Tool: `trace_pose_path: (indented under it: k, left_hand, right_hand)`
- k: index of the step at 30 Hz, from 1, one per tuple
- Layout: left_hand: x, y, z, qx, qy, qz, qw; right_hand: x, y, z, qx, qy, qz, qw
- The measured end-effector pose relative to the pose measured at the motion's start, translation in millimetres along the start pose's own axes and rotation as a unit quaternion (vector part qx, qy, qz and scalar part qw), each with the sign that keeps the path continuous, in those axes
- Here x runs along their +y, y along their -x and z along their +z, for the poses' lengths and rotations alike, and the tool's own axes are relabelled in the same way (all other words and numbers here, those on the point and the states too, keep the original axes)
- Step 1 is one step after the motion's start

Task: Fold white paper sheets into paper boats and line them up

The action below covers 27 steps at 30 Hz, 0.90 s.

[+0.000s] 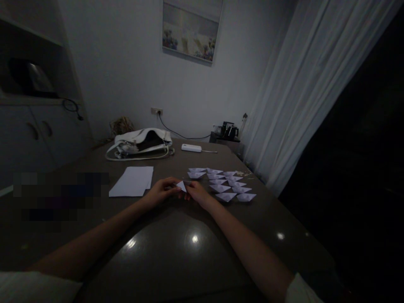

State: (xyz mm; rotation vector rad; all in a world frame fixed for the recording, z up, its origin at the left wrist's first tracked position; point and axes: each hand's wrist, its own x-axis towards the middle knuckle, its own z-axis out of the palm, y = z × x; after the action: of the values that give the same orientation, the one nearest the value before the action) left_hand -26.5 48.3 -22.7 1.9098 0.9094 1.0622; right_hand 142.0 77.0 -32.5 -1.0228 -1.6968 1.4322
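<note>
Between my two hands is a small piece of folded white paper (181, 186), a triangle as far as it shows. My left hand (162, 190) grips its left side, fingers curled with the thumb in front. From the other side my right hand (198, 192) pinches it, and its fingertips are partly hidden. Just right of my right hand, several folded white paper boats (226, 196) stand in rows on the dark table (176, 261). A stack of white paper sheets (131, 181) lies left of my left hand.
At the table's far side rest a white handbag (143, 143), gaping at the top, and a white power bank (191, 148) with a short cable. Small scraps (243, 173) lie beyond the boats. A black kettle (231, 132) stands on a low cabinet behind; a pale curtain (284, 84) hangs right.
</note>
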Motion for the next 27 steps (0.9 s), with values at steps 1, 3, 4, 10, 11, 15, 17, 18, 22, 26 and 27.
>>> trace_pose_path:
  k: [1, 3, 4, 10, 11, 15, 17, 18, 22, 26, 27]
  left_hand:
    - [-1.2, -0.5, -0.3, -0.003, 0.009, 0.000, 1.000]
    - [-3.8, -1.4, -1.1, 0.003, 0.020, -0.004, 1.000]
    - [-4.9, -1.7, -1.7, 0.013, 0.022, -0.010, 1.000]
    - [-4.7, -1.5, -2.8, 0.076, 0.052, -0.080, 0.993]
    - [-3.7, -1.4, -2.4, 0.082, 0.056, -0.087, 0.991]
    - [0.7, -0.9, 0.4, 0.095, 0.071, -0.101, 0.988]
    - [1.8, -0.9, 1.6, 0.098, 0.085, -0.107, 0.986]
    - [2.1, -1.0, 1.9, 0.100, 0.091, -0.108, 0.985]
    - [2.6, -1.5, 1.6, 0.102, 0.081, -0.109, 0.986]
    - [3.0, -1.9, 0.7, 0.093, 0.049, -0.111, 0.988]
    - [2.9, -2.0, 0.7, 0.091, 0.043, -0.110, 0.989]
  right_hand:
    - [-0.3, 0.1, -0.1, -0.001, -0.003, 0.000, 1.000]
    - [-0.8, 0.5, -0.4, 0.000, -0.012, 0.002, 1.000]
    - [-1.2, 0.9, -0.6, 0.001, -0.017, 0.002, 1.000]
    - [-2.7, 4.0, -0.4, -0.009, -0.034, -0.017, 0.999]
    - [-2.9, 4.1, -0.2, -0.009, -0.037, -0.020, 0.999]
    - [-3.6, 2.8, 0.7, 0.028, -0.074, -0.008, 0.997]
    - [-3.9, 2.2, 0.5, 0.041, -0.095, 0.002, 0.995]
    - [-4.0, 2.1, 0.4, 0.042, -0.100, 0.005, 0.994]
    - [-3.9, 3.1, 0.2, 0.031, -0.078, -0.012, 0.996]
    - [-2.4, 4.3, 1.1, 0.018, -0.038, -0.042, 0.998]
    - [-1.8, 4.3, 1.3, 0.017, -0.030, -0.050, 0.998]
